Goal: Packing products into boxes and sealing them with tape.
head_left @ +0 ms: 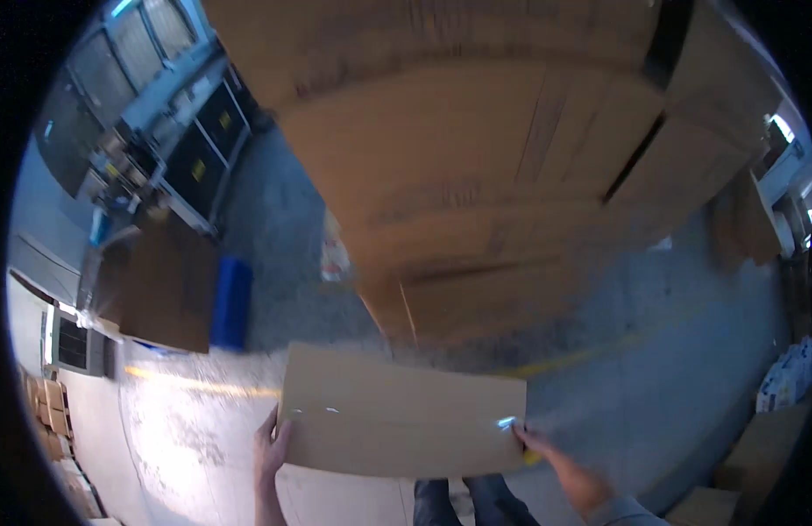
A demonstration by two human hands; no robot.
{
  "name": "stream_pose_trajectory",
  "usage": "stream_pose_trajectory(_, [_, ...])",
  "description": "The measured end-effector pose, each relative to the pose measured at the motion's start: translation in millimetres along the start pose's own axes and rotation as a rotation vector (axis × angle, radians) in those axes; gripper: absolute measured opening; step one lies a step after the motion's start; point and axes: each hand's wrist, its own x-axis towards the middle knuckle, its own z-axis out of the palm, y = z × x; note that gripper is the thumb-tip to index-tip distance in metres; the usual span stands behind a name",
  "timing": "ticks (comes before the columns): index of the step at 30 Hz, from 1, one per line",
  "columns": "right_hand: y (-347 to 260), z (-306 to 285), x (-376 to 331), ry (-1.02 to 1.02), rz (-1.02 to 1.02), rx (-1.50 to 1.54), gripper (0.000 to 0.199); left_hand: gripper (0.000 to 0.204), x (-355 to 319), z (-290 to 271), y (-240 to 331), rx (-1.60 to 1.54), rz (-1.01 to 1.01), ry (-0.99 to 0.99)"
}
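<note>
Between my two hands I hold a long brown cardboard box [401,416] in front of my body, above the floor. My left hand [273,443] grips its left end, with the thumb on the near face and the fingers round the edge. At the lower right corner my right hand [530,438] grips the box, beside a small shiny patch on the cardboard. Whether the box is closed or filled cannot be seen. Straight ahead rises a tall stack of large cardboard boxes [441,158], blurred by motion.
A brown carton [165,285] and a blue bin [232,302] stand at the left, with a dark workbench [204,149] behind. Yellow lines [200,383] mark the grey floor. More cartons [769,447] and a white-blue bag [787,375] lie at the right edge.
</note>
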Motion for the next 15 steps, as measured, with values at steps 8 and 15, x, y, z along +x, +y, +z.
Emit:
stream_pose_trajectory(8, [-125.1, 15.8, -131.5, -0.136, -0.26, 0.289, 0.083, 0.099, -156.9, -133.6, 318.9, 0.148, 0.739, 0.021])
stream_pose_trajectory(15, [-135.5, 86.8, -163.7, -0.287, -0.577, 0.632, 0.079, 0.098, -264.7, -104.9, 547.4, 0.775, 1.273, 0.199])
